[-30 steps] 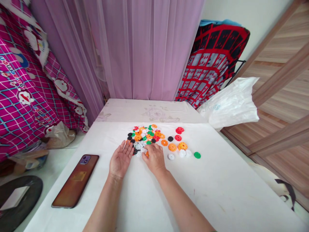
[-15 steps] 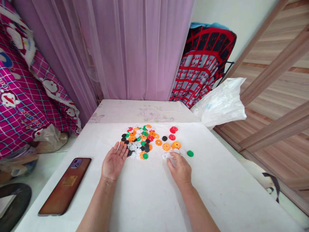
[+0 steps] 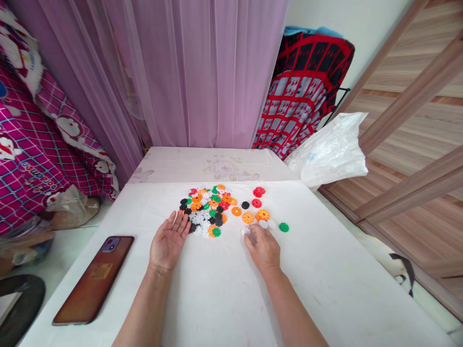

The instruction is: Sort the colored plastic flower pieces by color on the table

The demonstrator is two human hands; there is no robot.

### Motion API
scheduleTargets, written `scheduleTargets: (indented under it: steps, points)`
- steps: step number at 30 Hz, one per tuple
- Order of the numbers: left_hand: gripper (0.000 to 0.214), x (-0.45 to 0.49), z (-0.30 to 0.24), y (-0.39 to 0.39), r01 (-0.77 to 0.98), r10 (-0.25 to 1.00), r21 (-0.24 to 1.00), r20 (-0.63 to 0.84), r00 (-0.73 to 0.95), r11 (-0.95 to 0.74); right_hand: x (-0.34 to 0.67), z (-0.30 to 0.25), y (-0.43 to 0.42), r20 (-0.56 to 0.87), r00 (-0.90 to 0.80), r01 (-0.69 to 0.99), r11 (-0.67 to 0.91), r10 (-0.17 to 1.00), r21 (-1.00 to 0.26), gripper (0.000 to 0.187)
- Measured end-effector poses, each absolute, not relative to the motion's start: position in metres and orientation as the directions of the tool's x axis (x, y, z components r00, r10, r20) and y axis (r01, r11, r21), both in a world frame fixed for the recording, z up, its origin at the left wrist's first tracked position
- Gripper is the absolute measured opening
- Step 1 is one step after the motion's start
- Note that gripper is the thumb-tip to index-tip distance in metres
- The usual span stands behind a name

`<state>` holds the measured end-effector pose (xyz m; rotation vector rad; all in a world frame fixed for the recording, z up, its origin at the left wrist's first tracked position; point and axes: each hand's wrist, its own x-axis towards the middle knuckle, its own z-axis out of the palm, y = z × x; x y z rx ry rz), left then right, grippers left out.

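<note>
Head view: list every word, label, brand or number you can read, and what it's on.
"…aem…": magenta checked cloth; remaining letters too distorted to read surely.
Label on the phone: too small to read.
Blue print on the white plastic bag: too faint to read.

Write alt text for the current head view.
A person's right hand is at a white disc near loose coloured discs on a white-covered table; the left hand is open, palm up, beside a mixed-colour pile. A brown phone lies to the left.
</note>
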<state>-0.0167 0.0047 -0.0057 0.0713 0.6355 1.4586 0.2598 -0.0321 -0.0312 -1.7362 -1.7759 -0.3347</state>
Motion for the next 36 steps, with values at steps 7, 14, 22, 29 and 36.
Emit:
scheduleTargets:
  steps: [7, 14, 22, 29, 36]
  points:
    - [0.027, -0.016, -0.006, 0.005, -0.894, 0.934, 0.425, -0.357, -0.025, 0.139, 0.256, -0.027, -0.04, 0.648, -0.012, 0.938, 0.233, 0.761, -0.257, 0.016]
    - [0.024, -0.019, -0.012, 0.006, -0.894, 0.948, 0.425, -0.318, 0.003, 0.145, 0.209, -0.02, -0.042, 0.577, -0.2, 0.857, 0.427, 0.792, -0.288, 0.017]
    - [0.025, -0.018, -0.014, 0.006, -0.895, 0.952, 0.423, -0.306, 0.008, 0.144, 0.179, -0.024, -0.021, 0.434, -0.096, 0.912, 0.254, 0.896, -0.322, 0.016]
    - [0.025, -0.017, -0.01, 0.006, -0.896, 0.942, 0.42, -0.336, -0.003, 0.147, 0.178, -0.032, -0.017, 0.412, -0.043, 0.909, 0.207, 0.91, -0.362, 0.018]
    - [0.024, -0.019, -0.014, 0.006, -0.895, 0.955, 0.419, -0.294, 0.025, 0.152, 0.18, -0.036, -0.015, 0.43, -0.007, 0.89, 0.201, 0.903, -0.408, 0.02]
